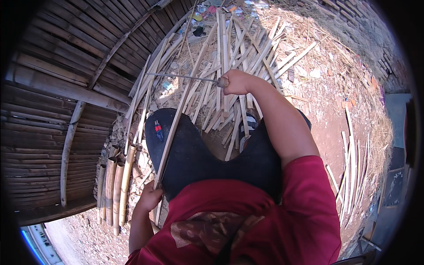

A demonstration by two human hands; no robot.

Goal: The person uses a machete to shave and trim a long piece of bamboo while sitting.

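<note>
My right hand (238, 82) is closed round the short handle of a long thin-bladed knife (185, 77). Its blade points left and crosses a long split bamboo strip (175, 127) near the strip's upper part; whether they touch I cannot tell. The strip slants over my left thigh. My left hand (151, 197) grips its near end beside my left hip, fingers partly hidden. Beyond my knees, a loose heap of cut bamboo strips (207, 99) covers the ground.
At left stands a bamboo slat wall (44, 128) with several upright bamboo poles (118, 190) by its foot. More thin strips (352, 168) lie on the dirt at right. Straw (309, 26) and scraps of litter (212, 9) are strewn at the far side, before a rough wall (362, 37).
</note>
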